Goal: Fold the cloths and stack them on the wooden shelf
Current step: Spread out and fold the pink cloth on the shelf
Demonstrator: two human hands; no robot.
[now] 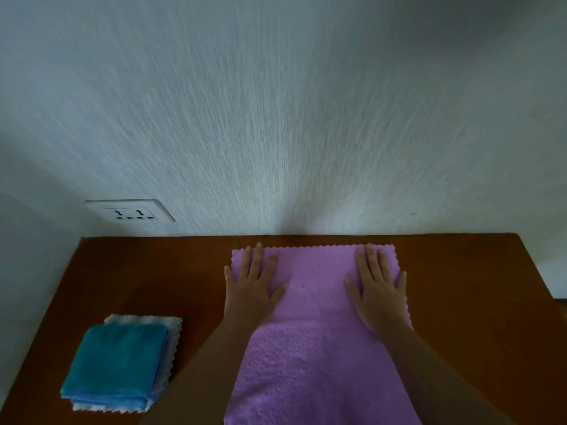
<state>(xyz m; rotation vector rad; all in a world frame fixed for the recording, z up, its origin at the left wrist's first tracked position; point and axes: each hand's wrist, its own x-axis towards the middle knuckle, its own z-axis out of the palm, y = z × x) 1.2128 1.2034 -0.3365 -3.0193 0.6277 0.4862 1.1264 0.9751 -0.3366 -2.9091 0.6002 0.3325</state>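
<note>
On the wooden shelf (460,302), left hand (250,286) and right hand (379,289) are pressing the purple cloth (316,348), fingers (257,259) released; folded cloths (119,363) are lying at 8 o'clock.

A lilac cloth (316,348) with scalloped edges lies spread flat on the wooden shelf (460,286), its left neighbour a folded teal cloth (116,360) stacked on a white cloth (173,328)

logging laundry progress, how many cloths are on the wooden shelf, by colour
purple fluffy cloth, spread flat: 1
teal folded cloth, on top: 1
pale blue layer beneath it, seemingly separate: 1
white scallop-edged cloth, at the bottom: 1
total: 4
</note>
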